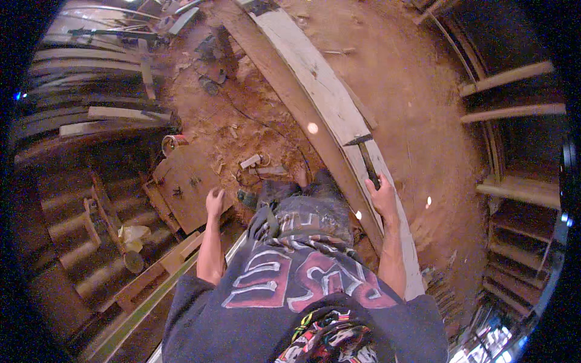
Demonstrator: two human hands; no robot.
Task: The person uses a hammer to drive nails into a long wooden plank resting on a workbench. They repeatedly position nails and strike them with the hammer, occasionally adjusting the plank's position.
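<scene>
Wearing a dark shirt [296,296] with big letters across it, right below the camera, and a colourful patterned cloth [333,336] at its lower middle. Having piled boards [91,66] at the far left, then a red-and-white can [174,144] just beyond a brown wooden panel [187,187]. Holding the left hand [215,199] near the panel's right edge, curling its fingers inward, not showing clearly whether pinching something. Passing next to a white power strip [250,161] among wood scraps on the dirt floor [417,115]. Coming then to a brown board [290,91] alongside a long pale plank [321,85], running slantwise toward the lower right. Gripping a hammer [367,158] by its dark handle in the right hand [382,196], wrapping fingers round the lower part, pointing the head away over the pale plank, not showing clearly whether touching. Ending with timber racks [514,78] at the far right
</scene>
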